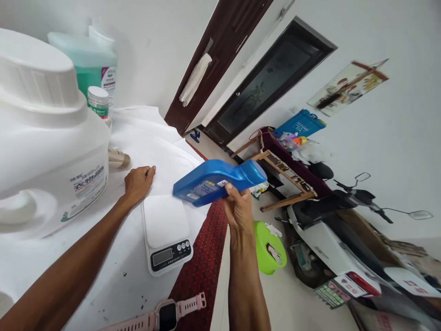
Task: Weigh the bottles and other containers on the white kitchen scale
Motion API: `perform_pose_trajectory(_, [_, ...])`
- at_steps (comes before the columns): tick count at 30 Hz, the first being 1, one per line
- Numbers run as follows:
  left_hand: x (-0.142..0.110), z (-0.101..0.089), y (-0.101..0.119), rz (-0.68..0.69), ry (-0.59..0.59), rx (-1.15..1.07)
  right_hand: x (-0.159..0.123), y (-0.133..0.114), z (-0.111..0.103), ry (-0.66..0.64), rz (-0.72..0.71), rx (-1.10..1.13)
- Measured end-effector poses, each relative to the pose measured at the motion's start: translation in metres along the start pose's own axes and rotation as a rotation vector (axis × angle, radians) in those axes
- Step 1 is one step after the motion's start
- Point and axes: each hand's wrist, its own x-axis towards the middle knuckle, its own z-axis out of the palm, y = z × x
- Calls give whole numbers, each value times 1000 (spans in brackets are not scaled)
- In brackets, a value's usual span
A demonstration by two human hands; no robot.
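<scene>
My right hand (239,207) grips a blue plastic bottle (210,181) near its neck, thumb on the label side. The bottle is tilted almost onto its side, cap end to the right, its base just above the far right corner of a white digital kitchen scale (166,220). Whether the base touches the scale I cannot tell. My left hand (139,183) rests on the white cloth beyond the scale, its fingers curled in; what is in them, if anything, is hidden. Close to it lies a beige tube (119,158).
A large white detergent jug (41,138) stands at the left, with a green liquid bottle (82,59) and a small white-capped jar (98,99) behind. A pink-strapped smartwatch (167,316) lies near the front edge. Beyond are a green stool (263,253) and a scooter (330,248).
</scene>
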Motion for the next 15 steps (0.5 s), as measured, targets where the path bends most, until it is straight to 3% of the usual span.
perform_pose_trajectory(4, [0,0,0,-6,5,7,50,21,-11,239,-189,-42])
perform_pose_trajectory(8, [1,1,-1,-3,7,5,92,43,-24,444,-273,-37])
perform_pose_trajectory(11, [2,2,-2,7,11,0,109,58,-31,556,-279,-67])
perform_pose_trajectory(15, [1,3,-3,5,13,-8,111,73,-33,643,-253,-119])
